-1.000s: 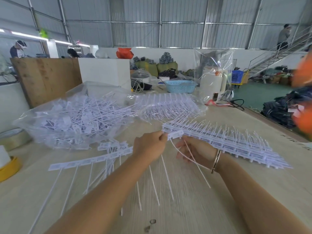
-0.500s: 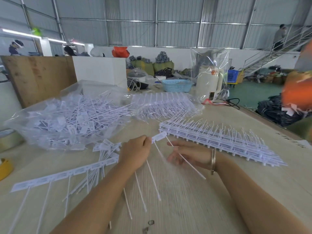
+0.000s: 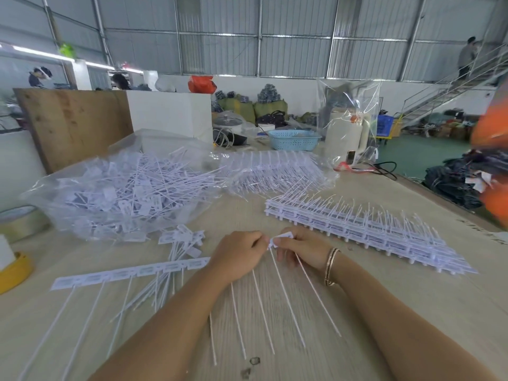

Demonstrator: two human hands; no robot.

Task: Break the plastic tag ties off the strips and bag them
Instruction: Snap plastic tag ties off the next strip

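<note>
A strip [image 3: 132,272] of tag ties is held at its right end by the L hand [image 3: 238,257], fingers curled round it; the rest of the strip lies flat on the table [image 3: 412,306], running out to the left, w/ tails pointing toward the camera. The end tie [image 3: 280,239] is pinched at its head by the R hand [image 3: 302,250], thumb and fingers closed on it; the head is seen tilted up between the two hands, which sit just beside each other. Whether that tie is fully detached cannot be told. Its tail runs down and right over the table. A bracelet [image 3: 331,266] is worn on the R wrist.

Loose ties [image 3: 181,239] are noted in a small heap just left of the L hand, touching the strip. A clear bag [image 3: 118,193] filled w/ separated ties lies at far left-centre. A second clear bag [image 3: 275,171] w/ strips is beside it, to the right. A stack of strips [image 3: 365,232] lies right of the hands, near but apart.

Tape roll [image 3: 15,270] at left edge. Blue basket [image 3: 294,139] at the far end of the table.
</note>
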